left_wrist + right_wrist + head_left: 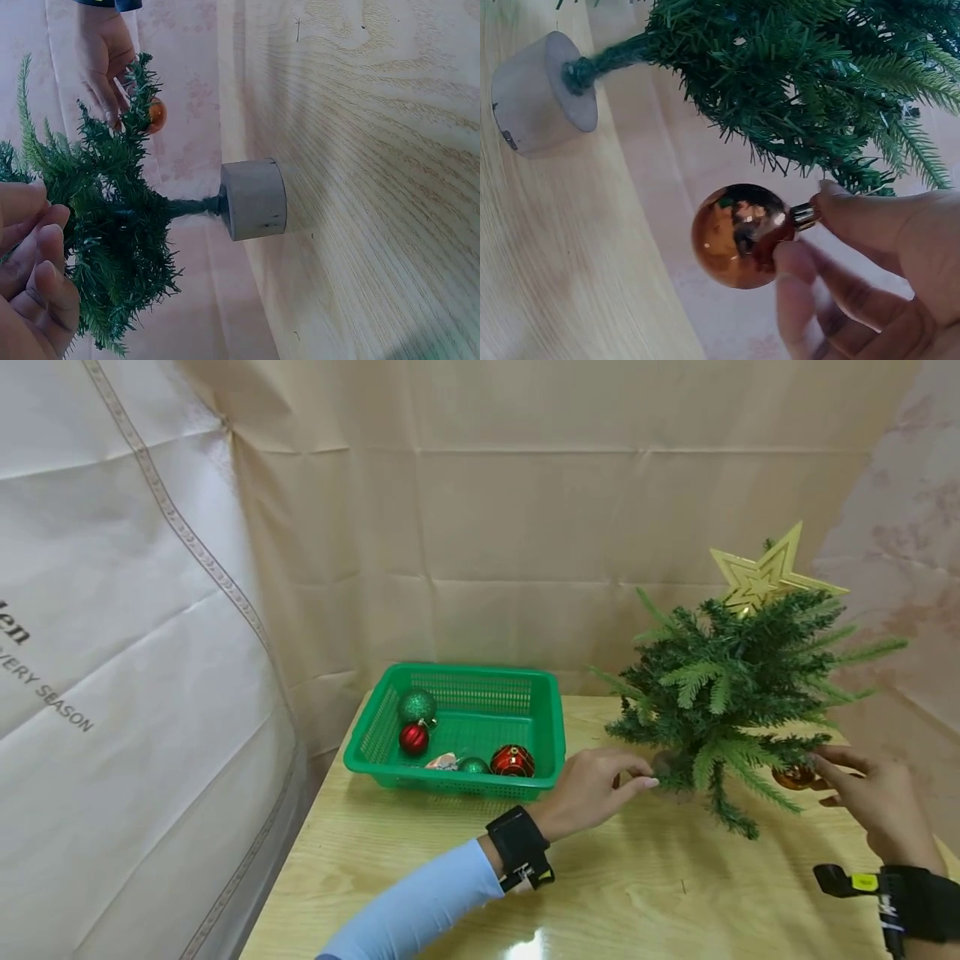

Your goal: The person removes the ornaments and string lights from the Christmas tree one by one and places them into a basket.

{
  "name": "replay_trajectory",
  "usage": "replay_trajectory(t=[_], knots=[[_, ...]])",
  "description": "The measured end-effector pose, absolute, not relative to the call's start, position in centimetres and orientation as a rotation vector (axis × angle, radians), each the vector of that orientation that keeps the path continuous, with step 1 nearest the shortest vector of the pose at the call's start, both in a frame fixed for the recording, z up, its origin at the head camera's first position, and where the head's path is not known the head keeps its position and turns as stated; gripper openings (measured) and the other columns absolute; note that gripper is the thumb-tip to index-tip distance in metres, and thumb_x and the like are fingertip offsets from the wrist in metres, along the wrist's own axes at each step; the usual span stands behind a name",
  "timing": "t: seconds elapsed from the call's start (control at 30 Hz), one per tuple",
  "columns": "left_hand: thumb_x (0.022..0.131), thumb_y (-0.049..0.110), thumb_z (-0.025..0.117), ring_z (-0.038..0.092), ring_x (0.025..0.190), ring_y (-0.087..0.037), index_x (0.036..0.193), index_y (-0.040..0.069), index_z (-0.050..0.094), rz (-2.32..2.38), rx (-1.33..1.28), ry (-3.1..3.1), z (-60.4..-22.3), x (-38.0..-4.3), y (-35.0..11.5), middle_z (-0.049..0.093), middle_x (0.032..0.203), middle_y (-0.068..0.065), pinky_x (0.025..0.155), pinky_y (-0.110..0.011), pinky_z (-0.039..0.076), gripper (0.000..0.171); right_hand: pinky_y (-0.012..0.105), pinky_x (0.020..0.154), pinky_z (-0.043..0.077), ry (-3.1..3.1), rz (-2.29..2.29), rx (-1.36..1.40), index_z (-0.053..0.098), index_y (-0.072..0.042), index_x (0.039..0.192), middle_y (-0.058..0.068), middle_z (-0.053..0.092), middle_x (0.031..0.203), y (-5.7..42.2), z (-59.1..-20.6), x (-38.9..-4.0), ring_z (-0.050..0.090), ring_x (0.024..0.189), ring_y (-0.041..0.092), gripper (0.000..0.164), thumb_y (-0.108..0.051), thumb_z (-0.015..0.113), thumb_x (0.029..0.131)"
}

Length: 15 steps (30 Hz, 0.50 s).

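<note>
A small artificial Christmas tree point(720, 693) with a gold star point(761, 578) on top stands on the table's right side. My right hand point(873, 789) pinches a shiny copper-orange bauble point(742, 236) by its metal cap, right at a low branch tip on the tree's right side. Whether its loop is round the branch is hidden by the fingers. On the opposite side, my left hand point(592, 789) has thumb and forefinger together at a low branch tip, pinching it. Beneath the branches, the trunk rises from a round grey base point(255, 199).
Left of the tree sits a green plastic basket point(558, 727). Inside lie a glittery green bauble point(417, 705), a red bauble point(414, 739), a patterned red bauble point(513, 761) and other ornaments. Behind the wooden table point(420, 868) hangs a beige cloth point(517, 527).
</note>
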State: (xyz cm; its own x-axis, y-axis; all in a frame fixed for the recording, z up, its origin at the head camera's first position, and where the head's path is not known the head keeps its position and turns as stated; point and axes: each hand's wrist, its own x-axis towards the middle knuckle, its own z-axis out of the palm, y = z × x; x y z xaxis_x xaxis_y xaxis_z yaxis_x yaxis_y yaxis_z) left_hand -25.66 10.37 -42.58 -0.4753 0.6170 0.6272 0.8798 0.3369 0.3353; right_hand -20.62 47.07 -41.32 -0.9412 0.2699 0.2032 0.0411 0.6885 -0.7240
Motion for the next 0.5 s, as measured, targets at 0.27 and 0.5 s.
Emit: replay_trajectory(t=[0.27, 0.5], knots=[[0.103, 0.028, 0.067, 0.045, 0.063, 0.009, 0.119, 0.017, 0.075, -0.932, -1.319, -2.195, -42.6, -25.6, 10.7, 0.073, 0.102, 0.009, 0.060, -0.006, 0.037, 0.020, 0.025, 0.062, 0.053, -2.440, 1.176, -0.377, 0.054, 0.001, 0.145, -0.014, 0.054, 0.104, 46.3, -41.1, -20.7, 0.054, 0.077, -0.001, 0.053, -0.037, 0.053, 0.109], [0.103, 0.027, 0.066, 0.044, 0.063, 0.011, 0.110, 0.020, 0.078, -0.890, -1.307, -2.160, -42.7, -25.4, 10.9, 0.074, 0.099, 0.011, 0.059, -0.006, 0.035, 0.015, 0.020, 0.065, 0.047, -2.330, 1.248, -0.457, 0.056, -0.023, 0.138, -0.027, 0.051, 0.091, 46.1, -40.2, -20.4, 0.051, 0.078, 0.001, 0.034, -0.038, 0.053, 0.108]])
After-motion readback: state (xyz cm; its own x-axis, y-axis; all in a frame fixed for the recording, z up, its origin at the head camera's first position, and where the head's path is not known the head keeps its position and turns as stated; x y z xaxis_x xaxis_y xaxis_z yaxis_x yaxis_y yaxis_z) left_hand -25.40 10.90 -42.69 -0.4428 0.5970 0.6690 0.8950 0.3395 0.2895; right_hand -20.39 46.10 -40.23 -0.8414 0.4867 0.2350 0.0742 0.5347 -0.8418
